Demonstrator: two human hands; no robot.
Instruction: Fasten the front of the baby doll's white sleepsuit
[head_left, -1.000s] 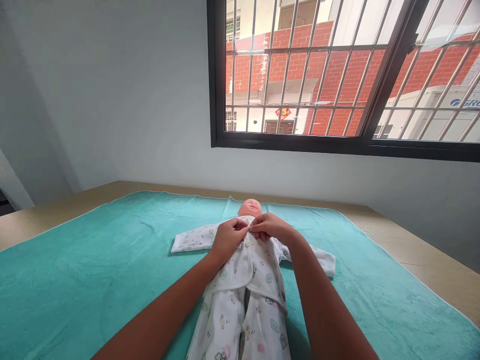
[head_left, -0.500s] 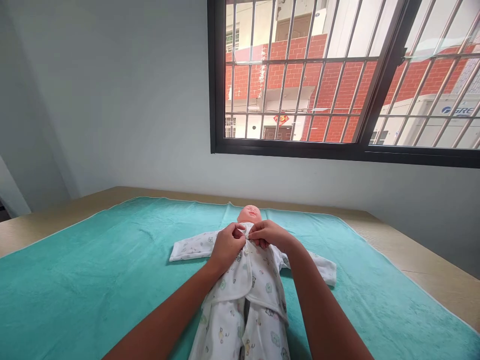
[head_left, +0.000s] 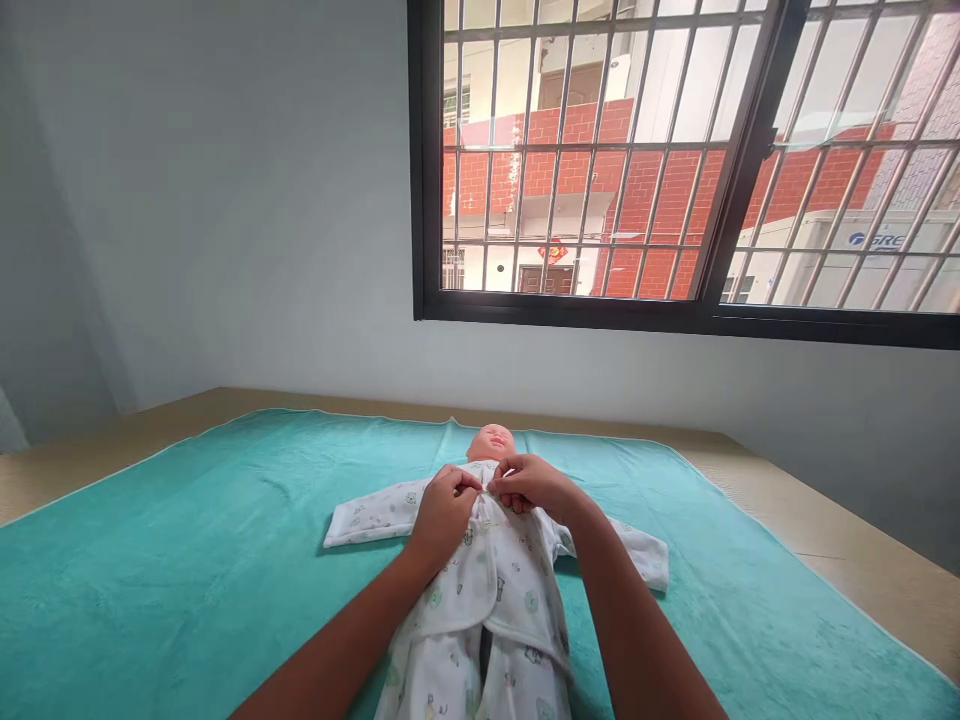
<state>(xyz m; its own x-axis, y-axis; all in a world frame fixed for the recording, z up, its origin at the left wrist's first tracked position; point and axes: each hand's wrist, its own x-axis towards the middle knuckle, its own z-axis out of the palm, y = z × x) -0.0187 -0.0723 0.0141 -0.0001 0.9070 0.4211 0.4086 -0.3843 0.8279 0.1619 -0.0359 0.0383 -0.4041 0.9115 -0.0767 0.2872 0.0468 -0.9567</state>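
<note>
A baby doll (head_left: 491,442) lies on its back, its head toward the wall. It wears a white printed baby jacket (head_left: 517,570) with sleeves spread to both sides, and matching trousers (head_left: 442,680). At the upper chest, my left hand (head_left: 448,505) pinches the jacket's front edge. Opposite it, my right hand (head_left: 531,484) pinches the front edge too, fingertips almost meeting the left ones. The fastening between the fingertips is too small to make out. Below the hands, the jacket's front panels overlap.
A turquoise blanket (head_left: 225,560) lies under the doll, spread over a wooden tabletop (head_left: 840,525). Behind stands a grey-white wall (head_left: 300,250) with a black-framed, barred window (head_left: 570,312) at the upper right.
My view has tilted up slightly, so the doll and hands sit lower in the picture. Both hands stay at the chest, with the left fingers now drawn closer together on the jacket edge.
</note>
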